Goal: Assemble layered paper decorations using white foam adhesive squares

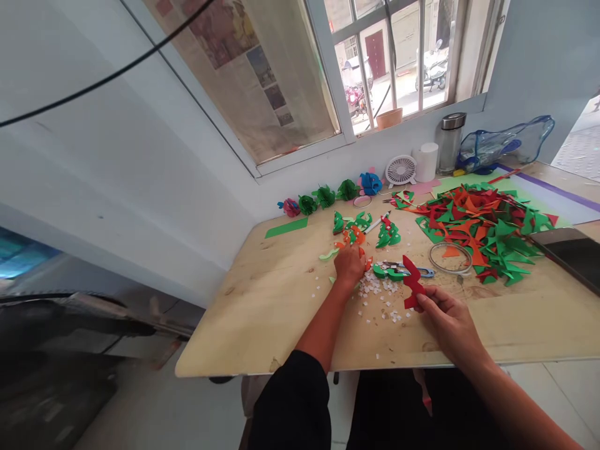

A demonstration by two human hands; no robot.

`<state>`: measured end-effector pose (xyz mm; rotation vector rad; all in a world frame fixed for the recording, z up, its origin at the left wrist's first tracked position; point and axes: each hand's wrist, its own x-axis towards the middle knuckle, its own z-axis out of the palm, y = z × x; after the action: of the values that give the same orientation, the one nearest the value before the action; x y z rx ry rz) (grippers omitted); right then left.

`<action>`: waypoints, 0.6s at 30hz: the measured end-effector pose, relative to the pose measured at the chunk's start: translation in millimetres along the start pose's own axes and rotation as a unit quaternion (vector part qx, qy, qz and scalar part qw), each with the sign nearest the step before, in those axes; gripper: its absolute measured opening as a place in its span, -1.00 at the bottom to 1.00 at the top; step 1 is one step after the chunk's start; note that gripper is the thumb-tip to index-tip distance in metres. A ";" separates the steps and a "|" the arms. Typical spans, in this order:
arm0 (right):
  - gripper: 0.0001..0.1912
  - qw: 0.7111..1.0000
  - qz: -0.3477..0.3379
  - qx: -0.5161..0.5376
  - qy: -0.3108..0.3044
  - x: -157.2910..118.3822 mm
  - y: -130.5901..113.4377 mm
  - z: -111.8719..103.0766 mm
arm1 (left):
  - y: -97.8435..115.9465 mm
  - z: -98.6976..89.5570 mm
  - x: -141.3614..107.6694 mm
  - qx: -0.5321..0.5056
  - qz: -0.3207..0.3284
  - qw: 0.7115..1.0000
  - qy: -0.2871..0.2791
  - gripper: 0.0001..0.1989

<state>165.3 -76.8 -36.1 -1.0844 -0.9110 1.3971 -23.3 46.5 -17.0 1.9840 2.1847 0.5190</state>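
Observation:
My right hand (447,312) pinches a red wavy-edged cut-out (411,282), perhaps felt or paper, between thumb and fingers above the table. Farther left, my left hand (350,265) rests with fingers curled at a small heap of orange cut-outs (355,235); its fingertips are partly hidden, and what they grip is unclear. Beyond it lie green tree-shaped pieces (388,234) and a white pen (376,223). Between the hands are a green curled piece (389,273), a blue-handled tool (425,272) and many white paper bits (375,286).
A big pile of red, orange and green scraps (487,219) covers the table's right side, with a tape ring (450,258) and a dark phone or tablet (574,253) beside it. Along the wall stand a small fan (400,170), a bottle (451,144) and green paper ornaments (324,196).

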 end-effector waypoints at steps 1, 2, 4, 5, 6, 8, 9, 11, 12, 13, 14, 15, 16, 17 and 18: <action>-0.71 1.000 0.000 -0.002 -0.006 0.0 0.2 -0.1 | -1.5 0.6 0.8 -0.013 -0.008 1.000 0.001 -0.88; -0.71 1.000 0.000 -0.002 -0.011 0.0 0.3 -0.1 | -3.3 0.6 1.4 -0.024 -0.014 1.000 0.003 -0.89; -0.72 1.000 0.002 0.000 -0.017 -0.2 -0.1 0.3 | -7.5 -1.3 1.7 -0.038 -0.022 0.999 0.009 -0.89; -0.72 1.000 0.004 0.003 -0.017 -0.4 -0.6 0.6 | -9.8 -3.1 1.4 -0.041 -0.026 0.999 0.012 -0.88; -0.72 1.000 0.007 0.005 -0.017 -0.7 -1.1 0.8 | -12.2 -5.2 0.9 -0.045 -0.030 0.998 0.016 -0.87; -0.72 1.000 0.011 0.006 -0.016 -1.3 -2.2 1.3 | -17.2 -10.4 -1.2 -0.053 -0.038 0.998 0.024 -0.86; -0.71 1.000 0.012 0.004 -0.014 -1.6 -2.8 1.4 | -19.8 -12.9 -2.8 -0.056 -0.040 0.997 0.026 -0.86; -0.70 1.000 0.007 -0.005 -0.011 -2.4 -4.1 1.5 | -24.2 -17.5 -7.2 -0.060 -0.043 0.997 0.028 -0.86; -0.69 1.000 0.004 -0.012 -0.010 -2.9 -4.8 1.5 | -26.0 -19.4 -9.8 -0.060 -0.045 0.997 0.028 -0.86; -0.69 1.000 0.003 -0.020 -0.011 -3.3 -5.6 1.5 | -27.4 -20.9 -12.4 -0.059 -0.048 0.997 0.027 -0.85; -0.68 1.000 0.002 -0.026 -0.013 -3.8 -6.2 1.5 | -28.3 -22.1 -15.0 -0.056 -0.051 0.997 0.026 -0.82; -0.68 0.999 0.003 -0.029 -0.014 -4.2 -6.8 1.5 | -28.8 -23.3 -17.5 -0.052 -0.055 0.997 0.024 -0.78; -0.68 0.999 0.003 -0.029 -0.016 -4.5 -7.2 1.5 | -28.9 -24.3 -19.9 -0.049 -0.059 0.997 0.021 -0.74; -0.68 1.000 0.004 -0.025 -0.017 -4.7 -7.5 1.6 | -28.6 -25.5 -22.2 -0.047 -0.062 0.997 0.018 -0.69; -0.68 1.000 0.005 -0.020 -0.018 -4.8 -7.6 1.6 | -28.1 -26.8 -24.6 -0.049 -0.061 0.997 0.013 -0.65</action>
<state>165.9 -80.7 -27.8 -1.0984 -0.9649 1.4154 -55.7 16.2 -4.9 1.7916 2.2332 0.6253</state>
